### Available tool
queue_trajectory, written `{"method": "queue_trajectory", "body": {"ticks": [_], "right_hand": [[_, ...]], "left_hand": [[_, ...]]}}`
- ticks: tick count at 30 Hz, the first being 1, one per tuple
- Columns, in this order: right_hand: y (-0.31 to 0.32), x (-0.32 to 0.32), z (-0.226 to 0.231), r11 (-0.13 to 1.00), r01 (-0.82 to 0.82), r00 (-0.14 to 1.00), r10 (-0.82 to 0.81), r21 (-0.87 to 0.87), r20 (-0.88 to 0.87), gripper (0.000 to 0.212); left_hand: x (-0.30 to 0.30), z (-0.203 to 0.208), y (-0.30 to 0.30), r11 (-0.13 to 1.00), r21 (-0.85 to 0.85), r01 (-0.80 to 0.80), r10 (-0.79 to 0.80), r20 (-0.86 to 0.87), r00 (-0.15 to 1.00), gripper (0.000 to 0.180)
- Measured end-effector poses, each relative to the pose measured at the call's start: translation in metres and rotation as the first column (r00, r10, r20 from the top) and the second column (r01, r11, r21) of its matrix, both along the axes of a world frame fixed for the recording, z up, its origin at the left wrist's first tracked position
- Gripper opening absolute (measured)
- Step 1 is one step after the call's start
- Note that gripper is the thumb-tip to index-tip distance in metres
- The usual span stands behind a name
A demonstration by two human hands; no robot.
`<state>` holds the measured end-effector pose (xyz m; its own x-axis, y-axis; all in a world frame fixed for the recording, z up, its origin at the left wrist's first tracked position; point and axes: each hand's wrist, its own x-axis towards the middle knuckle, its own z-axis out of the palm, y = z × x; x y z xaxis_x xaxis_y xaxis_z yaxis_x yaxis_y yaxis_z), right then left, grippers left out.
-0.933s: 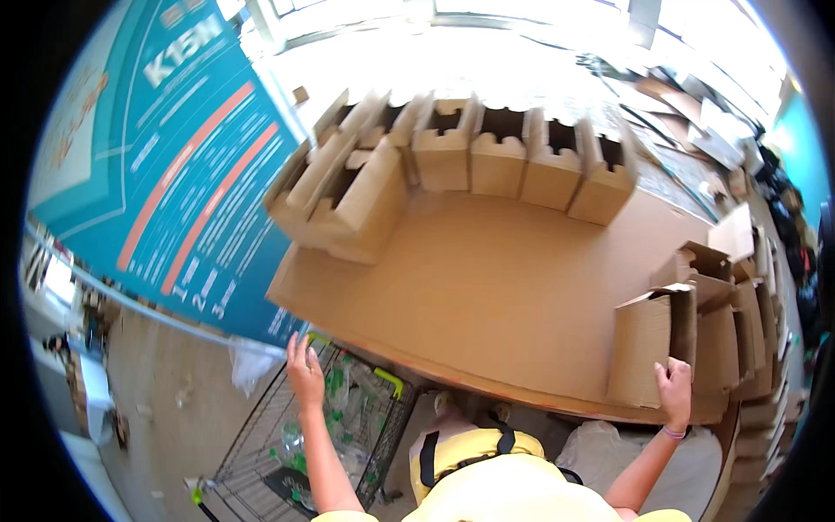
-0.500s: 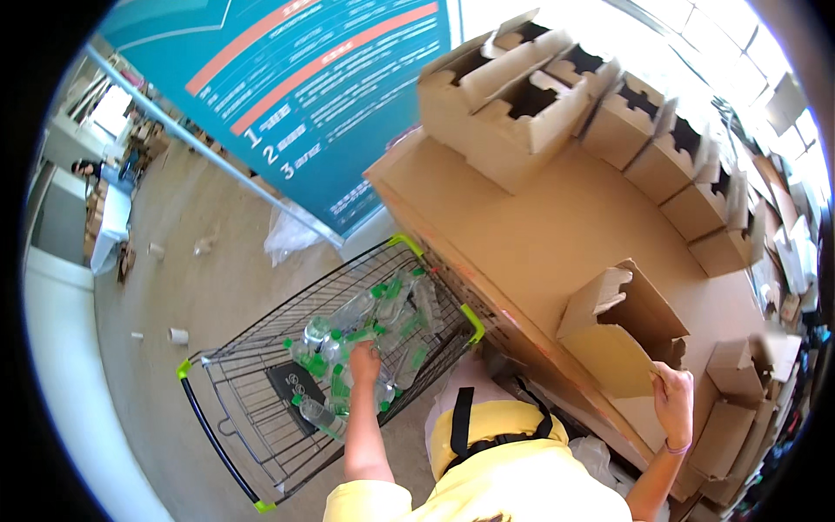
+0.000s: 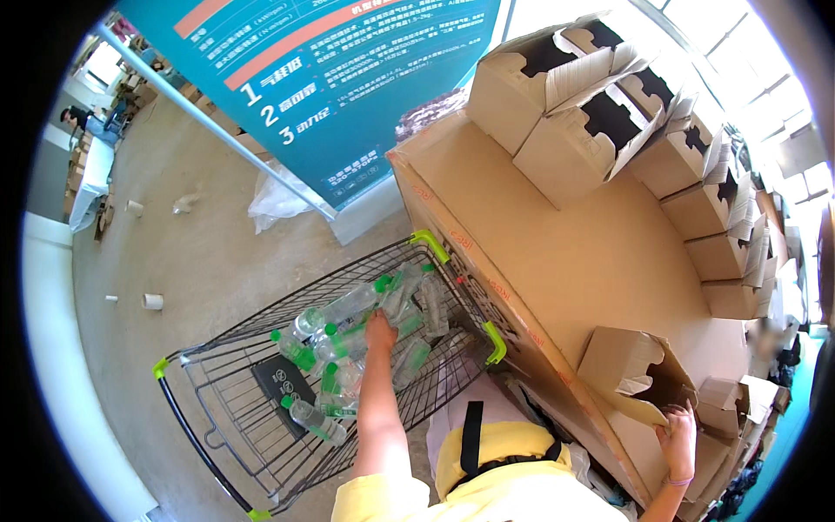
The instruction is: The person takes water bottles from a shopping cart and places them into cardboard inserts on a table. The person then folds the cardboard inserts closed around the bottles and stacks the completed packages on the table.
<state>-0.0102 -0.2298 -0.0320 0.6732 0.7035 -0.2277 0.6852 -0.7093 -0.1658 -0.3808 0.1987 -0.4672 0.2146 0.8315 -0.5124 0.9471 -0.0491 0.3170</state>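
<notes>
My left hand point(image 3: 380, 332) reaches into a wire shopping cart point(image 3: 287, 339), its fingers closed around a clear plastic bottle point(image 3: 348, 343). Green-capped empty bottles lie jumbled about it, among them one nearest the cart's handle point(image 3: 315, 424). With my right hand point(image 3: 678, 442) I grip the front flap of an open cardboard box point(image 3: 622, 361). This box stands at the near right corner of a large cardboard-covered platform point(image 3: 557, 252), its opening turned toward the right. What lies deep inside the box is hidden.
Several open cardboard boxes point(image 3: 557, 143) line the platform's far and right sides. More cartons point(image 3: 722, 400) are at the lower right. Beyond the cart stands a blue banner point(image 3: 348, 96) on a metal frame. White cups point(image 3: 152, 302) and plastic film point(image 3: 278, 200) lie on the floor.
The view has shifted. My left hand has moved a little farther into the cart among the bottles. My right hand keeps hold of the box flap, and box and hand appear lower in view.
</notes>
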Motion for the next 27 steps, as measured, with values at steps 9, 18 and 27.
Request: {"method": "queue_trajectory", "body": {"ticks": [9, 18, 27], "right_hand": [[0.025, -0.013, 0.016, 0.987, 0.042, 0.998, -0.050, -0.155, -0.044, 0.011], [0.025, -0.020, 0.018, 0.989, 0.032, 0.998, -0.038, -0.143, -0.041, 0.011], [0.000, -0.021, 0.015, 0.983, -0.066, 0.996, 0.056, -0.171, -0.068, 0.006]], "left_hand": [[0.059, -0.006, 0.014, 0.986, -0.037, -0.164, 0.155, -0.169, 0.973, 0.103], [0.065, -0.027, 0.005, 0.825, -0.334, -0.456, 0.525, 0.156, 0.836, 0.092], [0.018, 0.133, -0.039, 0.755, -0.656, -0.014, 0.631, 0.720, 0.290, 0.068]]}}
